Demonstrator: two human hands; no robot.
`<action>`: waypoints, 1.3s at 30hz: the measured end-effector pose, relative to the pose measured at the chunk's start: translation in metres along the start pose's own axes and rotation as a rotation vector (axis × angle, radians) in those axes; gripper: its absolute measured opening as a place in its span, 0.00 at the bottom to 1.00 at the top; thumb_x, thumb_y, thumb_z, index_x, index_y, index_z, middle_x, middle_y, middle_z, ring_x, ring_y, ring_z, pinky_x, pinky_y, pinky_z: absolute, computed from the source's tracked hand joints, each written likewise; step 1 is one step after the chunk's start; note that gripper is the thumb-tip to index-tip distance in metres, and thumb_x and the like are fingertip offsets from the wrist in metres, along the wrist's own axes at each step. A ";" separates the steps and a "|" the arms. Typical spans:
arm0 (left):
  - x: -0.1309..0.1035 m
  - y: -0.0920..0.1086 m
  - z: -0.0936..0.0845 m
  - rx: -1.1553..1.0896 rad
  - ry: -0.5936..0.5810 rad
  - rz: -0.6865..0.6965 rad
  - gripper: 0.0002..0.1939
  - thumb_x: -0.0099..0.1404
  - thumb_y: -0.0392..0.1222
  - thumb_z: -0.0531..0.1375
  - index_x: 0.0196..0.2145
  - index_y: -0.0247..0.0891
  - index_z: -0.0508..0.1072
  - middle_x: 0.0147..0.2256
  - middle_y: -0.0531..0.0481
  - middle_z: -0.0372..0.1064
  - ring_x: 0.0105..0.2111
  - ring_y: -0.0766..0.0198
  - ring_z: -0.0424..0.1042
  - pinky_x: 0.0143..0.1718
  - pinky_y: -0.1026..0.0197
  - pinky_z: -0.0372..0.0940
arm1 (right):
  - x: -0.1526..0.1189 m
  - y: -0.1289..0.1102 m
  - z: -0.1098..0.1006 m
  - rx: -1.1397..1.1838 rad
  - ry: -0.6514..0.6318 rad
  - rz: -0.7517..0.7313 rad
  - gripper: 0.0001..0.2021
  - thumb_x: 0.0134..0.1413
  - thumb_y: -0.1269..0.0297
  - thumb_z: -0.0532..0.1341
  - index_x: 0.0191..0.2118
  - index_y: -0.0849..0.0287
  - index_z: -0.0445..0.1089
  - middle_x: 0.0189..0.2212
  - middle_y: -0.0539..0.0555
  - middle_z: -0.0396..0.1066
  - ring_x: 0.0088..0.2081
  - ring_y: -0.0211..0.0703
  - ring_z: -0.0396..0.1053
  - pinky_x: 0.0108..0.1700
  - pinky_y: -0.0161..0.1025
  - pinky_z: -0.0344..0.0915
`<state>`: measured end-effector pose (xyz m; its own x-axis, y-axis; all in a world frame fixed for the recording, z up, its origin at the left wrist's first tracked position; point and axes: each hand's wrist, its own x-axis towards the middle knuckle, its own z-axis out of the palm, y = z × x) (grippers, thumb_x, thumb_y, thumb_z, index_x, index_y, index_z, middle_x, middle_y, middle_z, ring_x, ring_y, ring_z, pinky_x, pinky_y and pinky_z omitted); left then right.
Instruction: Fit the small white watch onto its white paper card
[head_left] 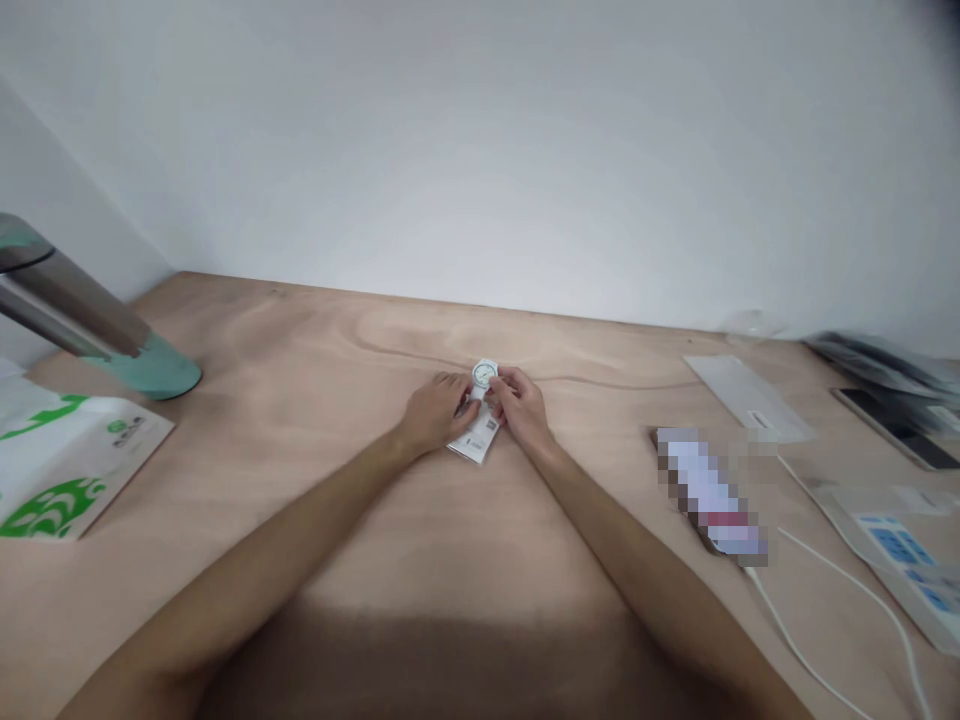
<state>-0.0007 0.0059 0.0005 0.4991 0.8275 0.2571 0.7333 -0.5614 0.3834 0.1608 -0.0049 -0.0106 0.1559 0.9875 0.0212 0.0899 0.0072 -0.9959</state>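
- nearest to the camera, two bare forearms go over the wooden table (315, 340) from the near edge and come together in the middle of it.
- at the near right, a white cable (787, 625) runs over the table, and a white power strip with blue labels (904, 560) lies beside it.
- at the near left, a white bag with green print (64, 460) lies flat on the table.
- to the right of the hands, well apart from them, lies a long object that is blurred out (709, 490); i cannot tell what it is.
- the left hand (435, 410) has its fingers curled and pressed on a small white tag with dark print (478, 438), which lies on the table between the two hands.
- the right hand (521, 405) is also closed; its fingertips pinch a small white watch with a round dial (484, 375) at the far end of the tag.
- the watch is in the middle of the table, just at the fingertips of both hands, and it touches the tag.
- far left, a mint green lamp base (161, 368) stands on the table, with a metal arm (64, 305) that leans out to the left.
- far right, a flat white box (746, 395) lies near the white wall (480, 150), and beyond it there are some dark flat things, too blurred to name.
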 end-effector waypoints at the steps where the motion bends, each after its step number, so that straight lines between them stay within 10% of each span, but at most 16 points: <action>1: 0.000 0.000 0.000 0.001 0.001 0.002 0.10 0.66 0.46 0.52 0.39 0.39 0.66 0.39 0.48 0.69 0.42 0.60 0.66 0.41 0.58 0.63 | 0.000 0.000 0.000 0.000 -0.001 0.001 0.17 0.49 0.52 0.60 0.42 0.58 0.68 0.28 0.49 0.69 0.17 0.31 0.60 0.16 0.29 0.58; 39: 0.001 0.001 -0.001 0.003 -0.012 0.001 0.10 0.66 0.47 0.51 0.38 0.38 0.66 0.37 0.47 0.69 0.42 0.60 0.66 0.41 0.59 0.62 | 0.000 0.002 0.000 -0.008 0.009 0.010 0.17 0.49 0.52 0.61 0.42 0.58 0.68 0.29 0.50 0.69 0.17 0.30 0.59 0.16 0.30 0.56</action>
<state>-0.0004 0.0061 0.0015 0.5050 0.8271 0.2467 0.7344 -0.5619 0.3806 0.1610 -0.0049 -0.0121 0.1659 0.9861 0.0118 0.0961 -0.0043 -0.9954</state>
